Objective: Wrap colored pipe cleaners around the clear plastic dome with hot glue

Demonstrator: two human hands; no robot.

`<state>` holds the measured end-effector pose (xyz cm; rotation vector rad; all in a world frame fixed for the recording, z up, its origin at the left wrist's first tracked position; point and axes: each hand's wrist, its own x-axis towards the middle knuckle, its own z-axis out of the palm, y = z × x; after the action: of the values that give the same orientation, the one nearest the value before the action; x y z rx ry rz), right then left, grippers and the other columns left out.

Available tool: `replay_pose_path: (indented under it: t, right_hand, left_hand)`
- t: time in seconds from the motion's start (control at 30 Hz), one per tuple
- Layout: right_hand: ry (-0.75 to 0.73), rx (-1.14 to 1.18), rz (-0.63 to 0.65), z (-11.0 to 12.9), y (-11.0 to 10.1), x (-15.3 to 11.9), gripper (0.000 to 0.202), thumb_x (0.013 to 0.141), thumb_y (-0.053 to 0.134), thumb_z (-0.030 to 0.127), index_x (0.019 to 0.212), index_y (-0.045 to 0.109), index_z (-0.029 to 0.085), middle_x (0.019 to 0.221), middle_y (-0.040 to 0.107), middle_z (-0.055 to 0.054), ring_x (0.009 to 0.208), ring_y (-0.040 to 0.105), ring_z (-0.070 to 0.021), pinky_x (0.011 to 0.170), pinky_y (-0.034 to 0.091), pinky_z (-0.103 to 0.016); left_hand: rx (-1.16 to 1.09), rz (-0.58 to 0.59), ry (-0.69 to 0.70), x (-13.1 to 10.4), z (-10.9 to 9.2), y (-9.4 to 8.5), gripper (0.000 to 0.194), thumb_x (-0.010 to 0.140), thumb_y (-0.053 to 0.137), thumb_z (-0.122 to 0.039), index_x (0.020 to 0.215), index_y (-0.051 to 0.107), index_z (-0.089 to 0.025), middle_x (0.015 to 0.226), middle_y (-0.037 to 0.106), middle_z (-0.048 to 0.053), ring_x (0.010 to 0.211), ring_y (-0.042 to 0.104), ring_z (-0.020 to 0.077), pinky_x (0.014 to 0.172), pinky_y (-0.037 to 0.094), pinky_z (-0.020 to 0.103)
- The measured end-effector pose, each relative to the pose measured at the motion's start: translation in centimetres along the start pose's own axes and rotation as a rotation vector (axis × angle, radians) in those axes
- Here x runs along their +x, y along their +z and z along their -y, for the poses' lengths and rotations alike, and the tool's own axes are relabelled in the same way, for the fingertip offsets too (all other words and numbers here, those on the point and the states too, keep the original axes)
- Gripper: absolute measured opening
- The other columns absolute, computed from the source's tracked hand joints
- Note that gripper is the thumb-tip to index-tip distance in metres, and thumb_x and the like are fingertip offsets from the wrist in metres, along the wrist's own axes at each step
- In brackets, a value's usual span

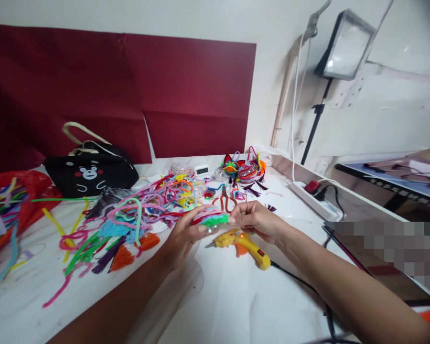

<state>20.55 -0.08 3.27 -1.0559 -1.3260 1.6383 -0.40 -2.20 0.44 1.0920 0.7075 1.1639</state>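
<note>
Between my two hands is a clear plastic piece covered with rows of fuzzy pipe cleaners (215, 220), bright green in front and pink, red and pale behind. My left hand (184, 234) grips its left end, thumb in front. At its right end, the fingers of my right hand (256, 220) are pinched by the end of the green row. Just below lies a yellow hot glue gun (249, 246), nozzle to the left, an orange light glowing on it. Orange-handled pliers (225, 200) rest behind the held piece.
A tangled heap of pipe cleaners and tassels (129, 217) spreads left. Behind are a black bag (91, 167), a small digital clock (201, 170) and finished-looking colourful pieces (247, 169). A power strip (315, 200) and dark tablet (380, 267) lie right; the glue gun's cord (295, 277) trails there.
</note>
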Motion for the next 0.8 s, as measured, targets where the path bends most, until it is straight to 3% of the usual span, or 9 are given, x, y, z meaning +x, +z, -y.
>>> replay_pose_path:
  t: [0.8]
  right_hand:
    - [-0.022,-0.022,0.016,-0.15,0.04,-0.25,0.035,0.046,0.088,0.032,0.059,0.061,0.014,0.041,0.039,0.010,0.040,0.022,-0.0025,0.043,0.012,-0.022]
  left_hand:
    - [-0.004,0.077,0.003,-0.08,-0.31,-0.06,0.049,0.070,0.071,-0.028,0.117,0.063,-0.020,0.116,0.070,0.009,0.113,0.062,0.0312,0.099,0.047,0.049]
